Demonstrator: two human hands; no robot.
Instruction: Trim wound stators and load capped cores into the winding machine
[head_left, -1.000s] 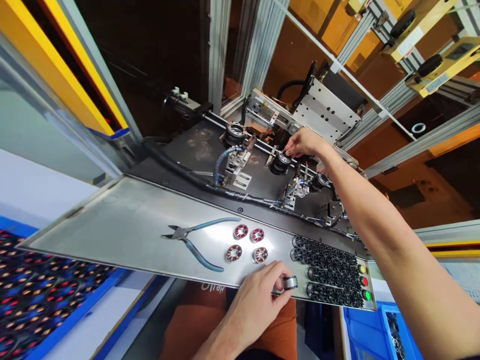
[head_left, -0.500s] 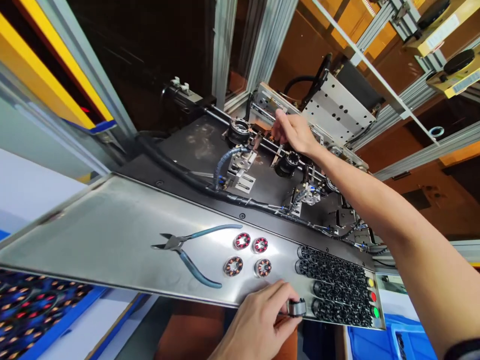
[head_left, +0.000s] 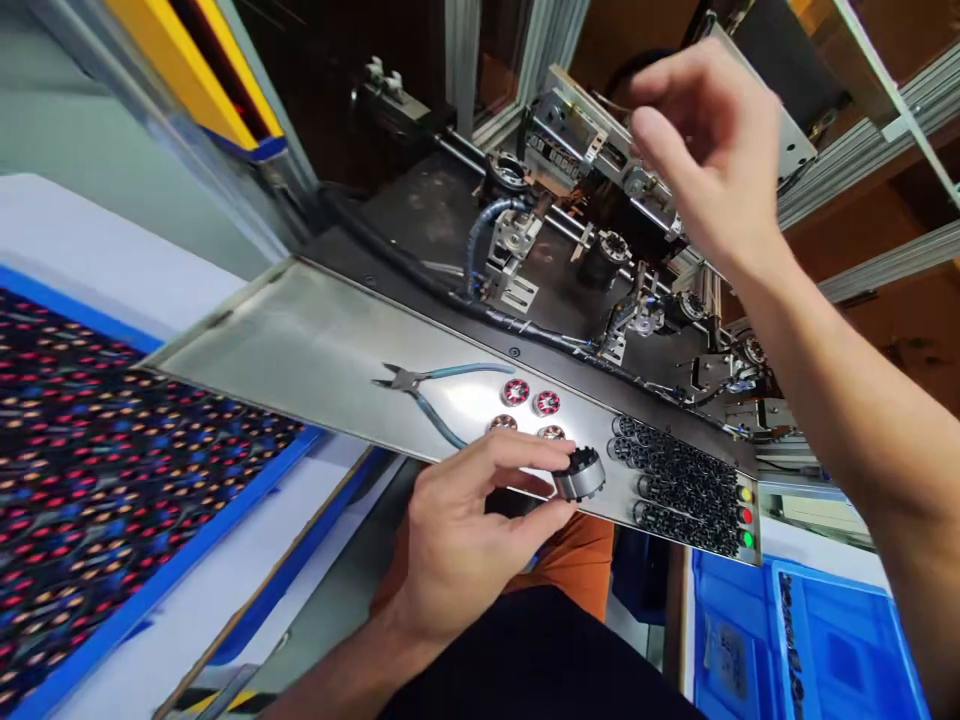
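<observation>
— What has the left hand [head_left: 457, 530] got?

— A small dark metal ring with a notched, toothed rim [head_left: 580, 474], pinched between thumb and fingertips. It is held just off the near edge of the steel worktop [head_left: 300, 350], close to that edge's right end.

— And the right hand [head_left: 712, 150]?

— Raised over the far side, in front of the machine fixtures [head_left: 570, 140]. Its fingers are loosely curled and I see nothing in it; it touches nothing.

— How would you expect that ring to handle?

— Stiff and fairly dense for its size, I'd judge, being metal. The smooth outer band looks slippery, so the grip it has now, across the outer wall from opposite sides, seems the sound one. The teeth on the rim look like the part most easily knocked, so I'd keep fingers off them and not let it drop onto the steel.

— What lies near it?

— Four small round wound stators with red and copper coils [head_left: 532, 411] sit on the worktop just beyond the left hand. Left of them lie blue-handled cutting pliers [head_left: 431, 392]. Towards the right end of the near edge is a packed patch of black ring parts [head_left: 679, 480], and at the near right corner three buttons, yellow, red and green [head_left: 745, 516].

— Anything off the worktop?

— A blue-edged tray of many more coloured wound parts [head_left: 97, 470] to the left, and a blue plastic bin [head_left: 795, 640] down to the right.
</observation>
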